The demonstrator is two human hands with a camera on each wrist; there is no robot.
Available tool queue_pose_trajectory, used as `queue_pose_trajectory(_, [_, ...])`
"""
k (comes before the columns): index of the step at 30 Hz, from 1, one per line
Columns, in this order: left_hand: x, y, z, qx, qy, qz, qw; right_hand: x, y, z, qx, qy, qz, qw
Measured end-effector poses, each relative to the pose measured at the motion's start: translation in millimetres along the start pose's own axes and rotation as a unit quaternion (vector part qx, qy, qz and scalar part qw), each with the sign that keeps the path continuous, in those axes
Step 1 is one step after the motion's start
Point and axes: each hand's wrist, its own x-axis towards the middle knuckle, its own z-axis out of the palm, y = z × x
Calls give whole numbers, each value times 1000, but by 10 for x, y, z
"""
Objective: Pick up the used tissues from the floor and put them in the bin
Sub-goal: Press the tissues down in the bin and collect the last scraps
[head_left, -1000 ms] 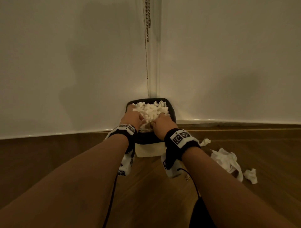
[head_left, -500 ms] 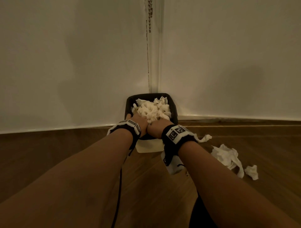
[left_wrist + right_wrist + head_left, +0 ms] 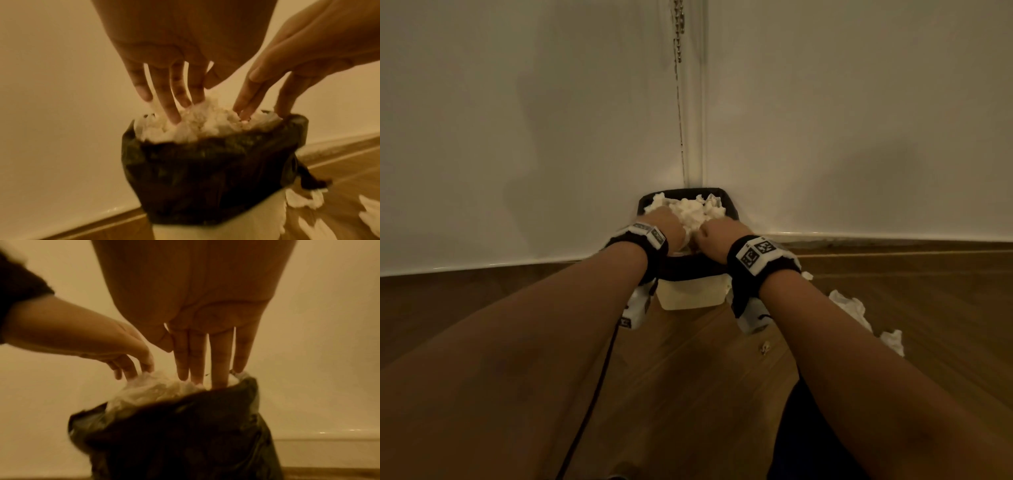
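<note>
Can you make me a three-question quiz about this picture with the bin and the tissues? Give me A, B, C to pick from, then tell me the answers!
1. Where does the bin stand?
A. In the corner where two walls meet
B. In the middle of the floor
C. On a chair

2. What colour is the bag in the bin?
A. Red
B. Black
C. Blue

3. What are the two hands doing?
A. Clapping
B. Lifting the bin up
C. Pressing straight fingers down on the tissues in the bin

Answers:
1. A, the walls meet right behind it.
2. B, the bag folded over the rim is black.
3. C, the left hand and right hand both push into the white pile, while more tissues on the floor wait to the right.
</note>
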Motion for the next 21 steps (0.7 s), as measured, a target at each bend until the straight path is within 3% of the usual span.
queue_pose_trajectory(2, [-26,12,-158,-45,114,-29,992,-147,115,-181,29,79,-3,996])
queue_pose_trajectory(4, [-45,87,-298,-65,230,-17,971,-233,354,-280,82,169,8,982])
queue_pose_trajectory(6, [-94,257,-412,-103,255,37,961,-272,626,-321,123,219,40,967])
queue_pose_trajectory(8, [-177,516,-480,-120,241,97,958,-310,867,-280,132,218,77,964])
queue_pose_trajectory(11, [-262,969,-365,-144,192,174,955,-316,1169,-92,121,162,126,971])
queue_pose_trajectory(14, [-277,1400,37,-162,104,207,959,-232,1405,207,80,65,139,985])
queue_pose_trajectory(17, [-234,1732,671,-158,-48,184,969,-94,1596,502,39,-26,127,991])
queue_pose_trajectory(19, [-230,1869,1112,-179,-160,131,962,-20,1722,681,35,-65,132,988])
queue_pose_trajectory(21, [-214,1946,1514,-167,-197,108,960,56,1851,825,22,-79,150,985])
